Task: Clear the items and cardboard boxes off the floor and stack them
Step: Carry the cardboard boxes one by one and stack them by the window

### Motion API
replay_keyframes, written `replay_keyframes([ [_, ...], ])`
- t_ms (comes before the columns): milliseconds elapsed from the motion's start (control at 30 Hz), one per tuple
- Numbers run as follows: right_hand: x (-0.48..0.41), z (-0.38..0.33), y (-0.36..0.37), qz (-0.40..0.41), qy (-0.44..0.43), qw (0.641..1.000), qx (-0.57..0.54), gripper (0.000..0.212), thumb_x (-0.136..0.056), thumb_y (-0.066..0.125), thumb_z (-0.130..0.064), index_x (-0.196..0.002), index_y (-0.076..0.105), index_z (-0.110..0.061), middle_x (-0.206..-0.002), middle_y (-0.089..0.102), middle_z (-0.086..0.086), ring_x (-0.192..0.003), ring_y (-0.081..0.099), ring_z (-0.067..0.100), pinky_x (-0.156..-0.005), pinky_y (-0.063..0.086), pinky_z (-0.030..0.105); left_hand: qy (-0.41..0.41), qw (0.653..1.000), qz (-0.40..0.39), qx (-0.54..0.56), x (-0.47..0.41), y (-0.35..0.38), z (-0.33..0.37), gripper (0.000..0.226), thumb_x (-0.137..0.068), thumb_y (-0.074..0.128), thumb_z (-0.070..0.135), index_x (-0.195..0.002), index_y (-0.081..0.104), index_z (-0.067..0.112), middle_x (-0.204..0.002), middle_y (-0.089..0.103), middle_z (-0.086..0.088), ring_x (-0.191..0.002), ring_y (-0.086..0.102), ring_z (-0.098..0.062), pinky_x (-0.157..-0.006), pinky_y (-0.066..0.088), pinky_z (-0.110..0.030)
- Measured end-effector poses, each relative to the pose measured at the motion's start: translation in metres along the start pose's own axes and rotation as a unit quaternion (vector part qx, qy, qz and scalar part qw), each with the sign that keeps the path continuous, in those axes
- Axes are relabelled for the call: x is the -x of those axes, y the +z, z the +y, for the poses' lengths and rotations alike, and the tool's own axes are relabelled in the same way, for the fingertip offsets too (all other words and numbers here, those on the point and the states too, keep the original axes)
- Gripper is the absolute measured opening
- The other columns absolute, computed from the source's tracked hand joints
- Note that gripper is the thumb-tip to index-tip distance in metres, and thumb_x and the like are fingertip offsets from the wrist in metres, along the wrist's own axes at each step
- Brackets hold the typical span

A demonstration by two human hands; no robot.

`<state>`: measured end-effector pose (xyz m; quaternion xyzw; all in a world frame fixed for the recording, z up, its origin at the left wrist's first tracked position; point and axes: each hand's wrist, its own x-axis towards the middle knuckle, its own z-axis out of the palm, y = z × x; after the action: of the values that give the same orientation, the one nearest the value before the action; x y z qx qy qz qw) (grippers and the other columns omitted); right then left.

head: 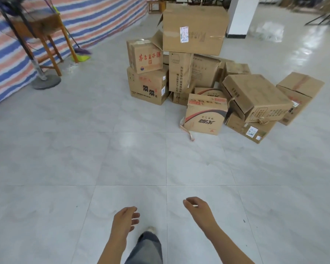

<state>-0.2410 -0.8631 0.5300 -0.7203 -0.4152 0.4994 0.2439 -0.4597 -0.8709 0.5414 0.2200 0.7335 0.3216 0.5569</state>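
Now our left hand (126, 218) and right hand (197, 206) hang loose, holding nothing. We should grip the nearest red-and-black box (204, 116) low, by both sides.

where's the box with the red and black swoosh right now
In the head view the swoosh box stands on the floor at the front of the pile, right of centre, just left of the tilted box.
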Motion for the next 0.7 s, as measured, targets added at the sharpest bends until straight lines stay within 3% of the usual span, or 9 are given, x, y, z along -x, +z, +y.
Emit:
replay_keyframes([
  [100, -0.044, -0.047, -0.006, 0.046, -0.002, 0.999, -0.019, 0.027, -0.09, 0.056, -0.032, -0.111, 0.062, -0.014, -0.115, 0.06, 0.001, -0.105, 0.055, 0.014, -0.088, 0.039, 0.023, 0.036, 0.999, -0.016, 0.016, -0.051, 0.001, 0.067, 0.014, -0.093, 0.051, 0.012, -0.095, 0.061, 0.002, -0.09, 0.065, -0.014, -0.076, 0.058, -0.025, -0.065, 0.041, -0.029],
  [267, -0.092, -0.098, -0.027, 0.12, 0.01, 0.991, -0.06, 0.02, -0.091, 0.056, -0.031, -0.107, 0.06, -0.019, -0.114, 0.058, -0.001, -0.1, 0.055, 0.012, -0.084, 0.041, 0.024, 0.071, 0.995, -0.069, -0.016, -0.113, 0.035, 0.157, 0.012, -0.093, 0.051, 0.011, -0.093, 0.061, 0.004, -0.083, 0.064, -0.01, -0.072, 0.057, -0.022, -0.065, 0.041, -0.028],
  [400, -0.111, -0.086, -0.04, 0.147, 0.072, 0.982, -0.089, 0.029, -0.091, 0.056, -0.031, -0.113, 0.061, -0.014, -0.115, 0.058, -0.001, -0.104, 0.055, 0.014, -0.083, 0.038, 0.022, 0.049, 0.986, -0.134, -0.083, -0.136, 0.091, 0.172, 0.011, -0.092, 0.051, 0.011, -0.087, 0.06, 0.007, -0.081, 0.064, -0.009, -0.069, 0.057, -0.021, -0.062, 0.04, -0.027],
  [533, -0.15, -0.077, -0.081, 0.191, 0.096, 0.97, -0.116, 0.031, -0.09, 0.056, -0.033, -0.114, 0.061, -0.014, -0.118, 0.059, 0.001, -0.107, 0.055, 0.016, -0.09, 0.042, 0.026, 0.005, 0.956, -0.23, -0.183, -0.141, 0.161, 0.169, 0.011, -0.091, 0.053, 0.012, -0.084, 0.06, 0.007, -0.077, 0.063, -0.009, -0.065, 0.055, -0.019, -0.058, 0.039, -0.025],
  [700, -0.218, -0.079, -0.174, 0.261, 0.074, 0.947, -0.173, 0.031, -0.09, 0.057, -0.032, -0.114, 0.061, -0.013, -0.117, 0.06, 0.002, -0.106, 0.055, 0.016, -0.089, 0.042, 0.027, 0.063, 0.953, -0.212, -0.207, -0.172, 0.259, 0.234, 0.01, -0.09, 0.053, 0.01, -0.084, 0.06, 0.006, -0.076, 0.062, -0.009, -0.064, 0.055, -0.019, -0.059, 0.038, -0.026],
])
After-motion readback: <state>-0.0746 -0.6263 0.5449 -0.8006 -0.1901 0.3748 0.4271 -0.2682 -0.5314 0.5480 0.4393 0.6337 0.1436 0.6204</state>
